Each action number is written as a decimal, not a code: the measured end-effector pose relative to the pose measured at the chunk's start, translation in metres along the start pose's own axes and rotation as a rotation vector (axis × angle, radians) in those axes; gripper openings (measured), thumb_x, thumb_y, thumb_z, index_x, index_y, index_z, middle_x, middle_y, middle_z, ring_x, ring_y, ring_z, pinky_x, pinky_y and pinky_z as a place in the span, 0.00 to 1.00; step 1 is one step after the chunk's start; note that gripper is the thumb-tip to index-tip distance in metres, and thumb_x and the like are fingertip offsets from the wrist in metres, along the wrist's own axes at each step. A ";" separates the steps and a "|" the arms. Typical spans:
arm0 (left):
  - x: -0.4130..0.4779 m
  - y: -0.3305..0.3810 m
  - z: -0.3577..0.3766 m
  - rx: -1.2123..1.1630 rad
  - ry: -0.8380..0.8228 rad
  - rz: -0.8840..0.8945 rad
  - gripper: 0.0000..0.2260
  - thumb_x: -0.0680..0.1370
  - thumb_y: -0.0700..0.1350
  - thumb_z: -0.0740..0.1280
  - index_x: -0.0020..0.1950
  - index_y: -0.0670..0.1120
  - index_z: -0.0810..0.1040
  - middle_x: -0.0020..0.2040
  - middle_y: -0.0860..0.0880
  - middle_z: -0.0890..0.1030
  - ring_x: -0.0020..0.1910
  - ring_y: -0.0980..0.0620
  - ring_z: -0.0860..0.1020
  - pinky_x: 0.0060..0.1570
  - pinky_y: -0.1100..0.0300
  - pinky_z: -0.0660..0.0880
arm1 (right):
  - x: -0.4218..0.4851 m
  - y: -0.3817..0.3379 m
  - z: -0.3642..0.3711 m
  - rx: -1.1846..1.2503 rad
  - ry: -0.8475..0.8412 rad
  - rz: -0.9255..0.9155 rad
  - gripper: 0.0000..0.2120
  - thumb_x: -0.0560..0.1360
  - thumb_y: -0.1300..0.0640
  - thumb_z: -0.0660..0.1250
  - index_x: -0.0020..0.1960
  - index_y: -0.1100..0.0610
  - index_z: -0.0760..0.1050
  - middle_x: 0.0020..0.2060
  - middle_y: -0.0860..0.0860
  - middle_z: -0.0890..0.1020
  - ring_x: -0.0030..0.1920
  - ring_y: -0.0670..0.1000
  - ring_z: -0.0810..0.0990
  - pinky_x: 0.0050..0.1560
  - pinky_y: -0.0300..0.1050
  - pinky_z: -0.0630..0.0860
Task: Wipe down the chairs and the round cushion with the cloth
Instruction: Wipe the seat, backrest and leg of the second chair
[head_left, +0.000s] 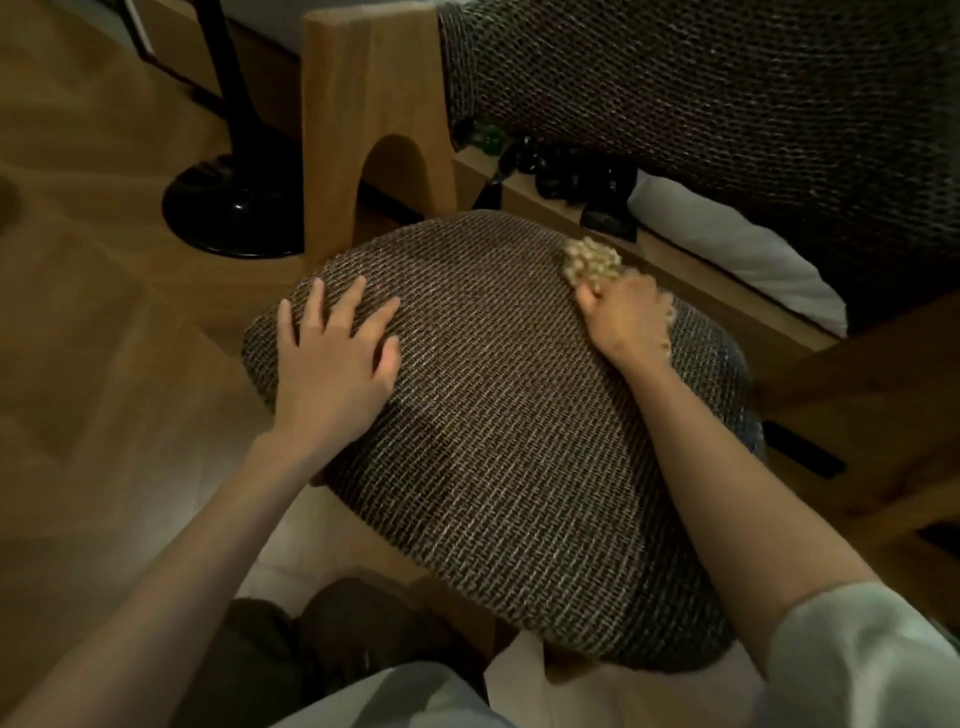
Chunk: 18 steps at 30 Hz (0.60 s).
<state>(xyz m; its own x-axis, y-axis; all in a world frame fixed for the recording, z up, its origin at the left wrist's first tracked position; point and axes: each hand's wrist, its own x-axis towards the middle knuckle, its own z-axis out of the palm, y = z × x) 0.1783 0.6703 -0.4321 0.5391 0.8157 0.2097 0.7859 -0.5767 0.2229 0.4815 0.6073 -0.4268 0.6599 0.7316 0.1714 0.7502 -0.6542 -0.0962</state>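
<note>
The round cushion (498, 441), dark woven fabric, fills the middle of the head view. My left hand (337, 353) lies flat on its left side with fingers spread. My right hand (626, 317) grips a pale, nubbly cloth (592, 260) and presses it on the cushion's far right edge. A wooden chair (376, 114) with a woven dark cushion (727, 104) stands just behind.
A black round lamp base (234, 208) stands on the wooden floor (78, 338) at the left. Dark small objects (576, 171) and a white pillow (737, 254) lie on a low wooden ledge behind the cushion. Another wooden frame (872, 441) is at the right.
</note>
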 end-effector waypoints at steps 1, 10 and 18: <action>0.001 0.004 0.001 0.008 -0.008 0.009 0.21 0.81 0.54 0.53 0.74 0.56 0.64 0.77 0.48 0.59 0.76 0.41 0.52 0.72 0.41 0.43 | 0.001 0.012 -0.001 -0.026 0.003 0.114 0.26 0.79 0.42 0.53 0.60 0.61 0.76 0.58 0.61 0.74 0.61 0.62 0.69 0.63 0.59 0.61; -0.004 0.012 -0.005 -0.138 0.039 0.093 0.17 0.81 0.50 0.58 0.70 0.53 0.72 0.73 0.50 0.67 0.75 0.46 0.58 0.74 0.47 0.45 | -0.031 -0.047 0.001 0.297 -0.031 -0.175 0.24 0.82 0.43 0.48 0.37 0.55 0.70 0.43 0.54 0.74 0.48 0.55 0.74 0.53 0.49 0.67; -0.012 -0.008 -0.016 -0.271 0.062 0.090 0.16 0.81 0.45 0.59 0.68 0.50 0.74 0.71 0.52 0.71 0.74 0.52 0.62 0.75 0.52 0.50 | -0.048 -0.109 -0.009 0.412 -0.155 -0.590 0.24 0.81 0.43 0.54 0.72 0.52 0.66 0.68 0.57 0.62 0.65 0.58 0.59 0.69 0.58 0.59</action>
<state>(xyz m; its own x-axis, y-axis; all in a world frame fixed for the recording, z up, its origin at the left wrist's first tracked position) 0.1609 0.6646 -0.4212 0.5767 0.7614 0.2960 0.6221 -0.6442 0.4451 0.3679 0.6418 -0.4158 0.1174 0.9783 0.1710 0.9170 -0.0407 -0.3968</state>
